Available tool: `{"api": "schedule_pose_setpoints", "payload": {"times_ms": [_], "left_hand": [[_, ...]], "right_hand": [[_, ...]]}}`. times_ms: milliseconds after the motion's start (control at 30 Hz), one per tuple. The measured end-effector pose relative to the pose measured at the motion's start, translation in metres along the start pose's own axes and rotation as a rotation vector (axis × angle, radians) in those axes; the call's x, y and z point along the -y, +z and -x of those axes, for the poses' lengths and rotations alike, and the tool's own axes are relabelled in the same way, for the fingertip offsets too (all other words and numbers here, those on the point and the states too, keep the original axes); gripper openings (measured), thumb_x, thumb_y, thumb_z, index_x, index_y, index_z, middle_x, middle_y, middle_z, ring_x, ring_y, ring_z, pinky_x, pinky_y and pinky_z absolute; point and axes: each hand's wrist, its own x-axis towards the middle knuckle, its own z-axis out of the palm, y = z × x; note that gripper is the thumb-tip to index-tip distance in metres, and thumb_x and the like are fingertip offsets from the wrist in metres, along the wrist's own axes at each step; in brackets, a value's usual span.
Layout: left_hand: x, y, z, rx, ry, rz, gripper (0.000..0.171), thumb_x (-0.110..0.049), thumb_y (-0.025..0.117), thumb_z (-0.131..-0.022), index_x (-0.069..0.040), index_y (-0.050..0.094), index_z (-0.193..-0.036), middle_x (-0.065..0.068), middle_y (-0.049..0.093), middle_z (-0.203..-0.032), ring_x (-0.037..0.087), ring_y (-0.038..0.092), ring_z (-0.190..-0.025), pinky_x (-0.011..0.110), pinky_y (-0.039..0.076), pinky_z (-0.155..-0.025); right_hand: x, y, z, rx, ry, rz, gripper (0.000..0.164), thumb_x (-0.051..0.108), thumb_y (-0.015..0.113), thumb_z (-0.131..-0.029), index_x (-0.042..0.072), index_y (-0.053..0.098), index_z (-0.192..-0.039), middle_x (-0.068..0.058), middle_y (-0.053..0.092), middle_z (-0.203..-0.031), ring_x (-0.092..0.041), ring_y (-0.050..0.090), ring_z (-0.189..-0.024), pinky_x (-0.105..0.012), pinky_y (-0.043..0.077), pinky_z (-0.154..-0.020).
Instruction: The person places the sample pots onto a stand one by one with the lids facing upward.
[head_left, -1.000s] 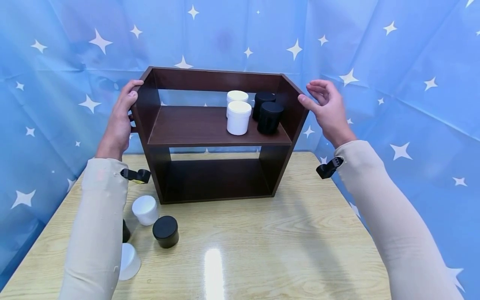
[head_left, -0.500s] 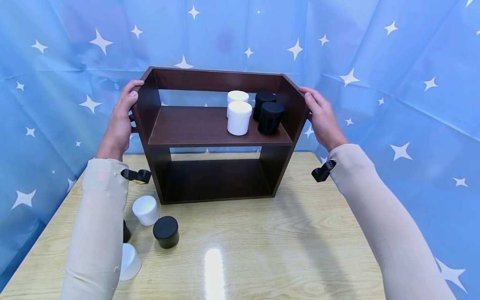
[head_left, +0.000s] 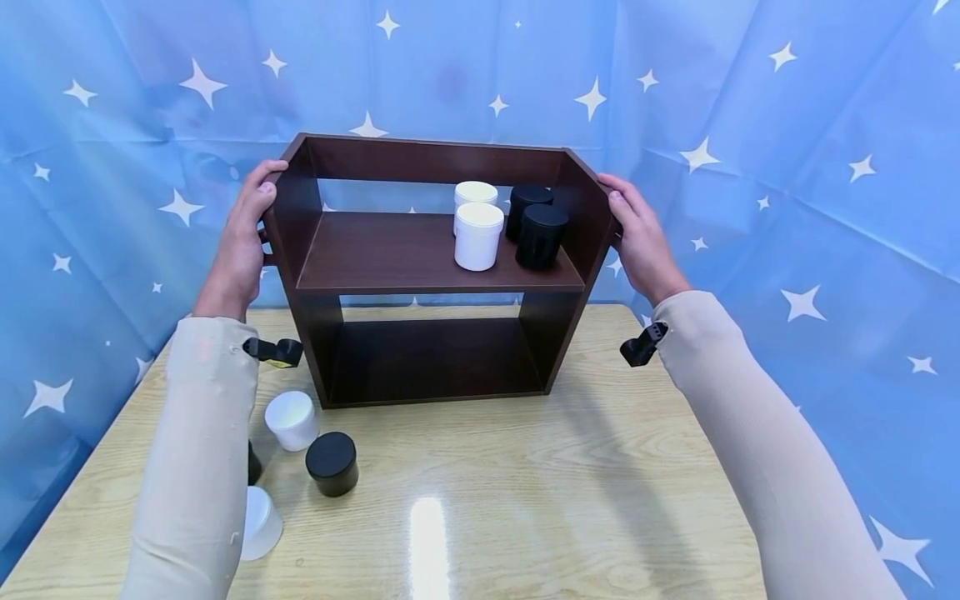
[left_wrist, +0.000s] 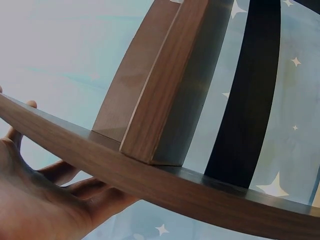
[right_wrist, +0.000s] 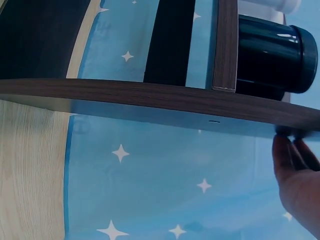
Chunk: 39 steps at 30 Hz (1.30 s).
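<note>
A dark brown two-tier wooden shelf (head_left: 442,289) stands on the table in the head view. My left hand (head_left: 238,229) grips its left side panel near the upper front corner. In the left wrist view, several fingers of the left hand (left_wrist: 55,200) lie against the panel's outer face. My right hand (head_left: 641,242) holds the right side panel at about the same height; in the right wrist view the right hand's fingers (right_wrist: 284,155) touch its outer face. On the upper tier, toward the right, are two white jars (head_left: 477,237) and two black jars (head_left: 540,237).
Left of the shelf's front, a white jar (head_left: 291,421) and a short black jar (head_left: 332,463) stand on the wooden table (head_left: 510,500). Another white jar (head_left: 259,525) and a dark jar (head_left: 253,463) are partly hidden by my left sleeve. Blue star-patterned cloth (head_left: 450,75) hangs behind.
My right hand has moved left and taken hold of the shelf's right side panel, which it stood beside a second ago. The left hand, shelf and jars look unmoved.
</note>
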Motion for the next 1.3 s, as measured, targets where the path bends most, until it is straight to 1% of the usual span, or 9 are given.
{"api": "schedule_pose_setpoints", "payload": {"times_ms": [333, 567, 667, 800, 933, 1033, 1100, 1167, 1300], "left_hand": [[-0.002, 0.001, 0.002, -0.006, -0.005, 0.01, 0.046, -0.055, 0.033, -0.102, -0.048, 0.038, -0.148, 0.0, 0.033, -0.156, 0.027, 0.036, -0.123, 0.046, 0.037, -0.088], [-0.003, 0.002, 0.002, -0.007, -0.015, 0.011, 0.046, -0.056, 0.033, -0.102, -0.049, 0.038, -0.147, 0.0, 0.032, -0.156, 0.027, 0.036, -0.123, 0.046, 0.036, -0.089], [-0.003, 0.002, 0.002, -0.002, -0.011, 0.017, 0.046, -0.056, 0.033, -0.102, -0.048, 0.038, -0.147, 0.0, 0.033, -0.156, 0.027, 0.037, -0.123, 0.047, 0.036, -0.09], [-0.004, 0.002, 0.002, 0.003, -0.011, 0.021, 0.046, -0.056, 0.033, -0.103, -0.048, 0.037, -0.148, 0.0, 0.033, -0.155, 0.026, 0.037, -0.124, 0.048, 0.035, -0.09], [-0.005, 0.002, 0.003, 0.01, -0.023, 0.035, 0.047, -0.057, 0.034, -0.103, -0.049, 0.035, -0.149, 0.0, 0.032, -0.156, 0.026, 0.037, -0.124, 0.049, 0.035, -0.091], [-0.007, 0.003, 0.003, 0.016, -0.036, 0.062, 0.047, -0.056, 0.035, -0.103, -0.05, 0.033, -0.15, 0.0, 0.029, -0.159, 0.027, 0.036, -0.126, 0.051, 0.033, -0.095], [-0.008, 0.003, 0.004, 0.02, -0.046, 0.081, 0.047, -0.054, 0.035, -0.104, -0.051, 0.031, -0.151, -0.002, 0.027, -0.161, 0.029, 0.034, -0.129, 0.054, 0.031, -0.099], [-0.007, 0.002, 0.007, 0.016, -0.059, 0.076, 0.048, -0.055, 0.035, -0.104, -0.053, 0.029, -0.151, -0.001, 0.025, -0.163, 0.035, 0.035, -0.133, 0.057, 0.03, -0.102], [-0.002, -0.002, 0.021, -0.01, -0.091, 0.064, 0.049, -0.056, 0.037, -0.102, -0.059, 0.023, -0.149, 0.002, 0.025, -0.165, 0.049, 0.035, -0.143, 0.064, 0.03, -0.107]], "right_hand": [[0.0, 0.002, 0.0, 0.012, -0.005, -0.023, 0.045, 0.039, 0.032, -0.109, 0.026, 0.037, -0.152, -0.01, 0.038, -0.154, -0.025, 0.042, -0.135, -0.049, 0.03, -0.116], [-0.001, 0.004, -0.003, 0.049, -0.011, -0.041, 0.047, 0.036, 0.025, -0.11, 0.026, 0.034, -0.155, -0.01, 0.034, -0.156, -0.025, 0.04, -0.136, -0.045, 0.031, -0.114], [-0.001, 0.003, -0.005, 0.056, -0.017, -0.029, 0.048, 0.035, 0.023, -0.11, 0.025, 0.032, -0.156, -0.012, 0.032, -0.158, -0.026, 0.04, -0.137, -0.045, 0.031, -0.114], [-0.001, 0.003, -0.007, 0.065, -0.018, 0.014, 0.049, 0.036, 0.02, -0.11, 0.027, 0.031, -0.157, -0.012, 0.032, -0.158, -0.027, 0.041, -0.136, -0.045, 0.033, -0.112], [0.0, 0.001, -0.007, 0.07, -0.014, 0.051, 0.049, 0.036, 0.018, -0.11, 0.028, 0.031, -0.156, -0.012, 0.034, -0.157, -0.026, 0.043, -0.132, -0.041, 0.036, -0.107], [0.0, 0.0, -0.007, 0.078, -0.018, 0.054, 0.049, 0.035, 0.016, -0.11, 0.027, 0.031, -0.156, -0.012, 0.035, -0.155, -0.026, 0.043, -0.13, -0.039, 0.038, -0.103], [0.0, -0.001, -0.007, 0.081, -0.019, 0.045, 0.049, 0.035, 0.016, -0.11, 0.027, 0.031, -0.156, -0.011, 0.035, -0.154, -0.026, 0.043, -0.13, -0.038, 0.04, -0.101], [-0.001, 0.0, -0.007, 0.083, -0.021, 0.03, 0.049, 0.035, 0.016, -0.11, 0.027, 0.031, -0.155, -0.011, 0.036, -0.153, -0.027, 0.044, -0.129, -0.038, 0.041, -0.099], [-0.002, 0.003, -0.008, 0.081, -0.023, 0.024, 0.048, 0.035, 0.015, -0.11, 0.027, 0.031, -0.155, -0.011, 0.038, -0.152, -0.028, 0.045, -0.129, -0.037, 0.043, -0.099]]}}
